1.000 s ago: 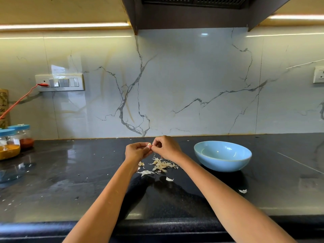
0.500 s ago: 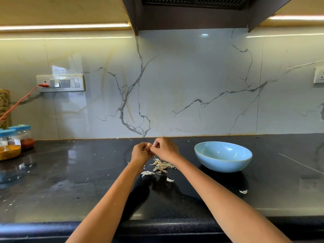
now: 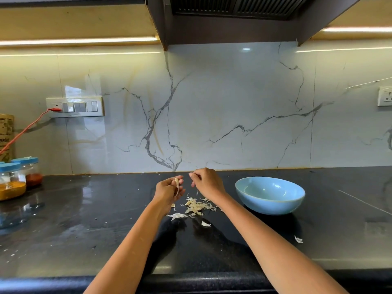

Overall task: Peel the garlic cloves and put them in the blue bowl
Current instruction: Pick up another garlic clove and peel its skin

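So mid-frame, a bit below center, the left hand (image 3: 169, 190) has its fingers curled around a garlic clove (image 3: 176, 185). The clove stands roughly upright in the grip, long axis running top to bottom in the frame, with what looks like a strip of skin trailing down from it. The right hand (image 3: 206, 182) sits just to the right of it, not touching, fingertips pinched together on what looks like a tiny scrap of peel (too small to be sure, honestly).

The blue bowl (image 3: 270, 205) is at center right, just beside the right wrist, and from here it looks empty. That's the bit that matters: the bowl lies to the right of the clove, on the far side of the right hand, so the right hand is clearly the nearer one. My guess is the clove either gets passed over or the left hand reaches across once it's bare.

The pile of peels (image 3: 196, 206) sits on the dark counter (image 3: 84, 230) right under both hands, with a few stray flakes lower right.
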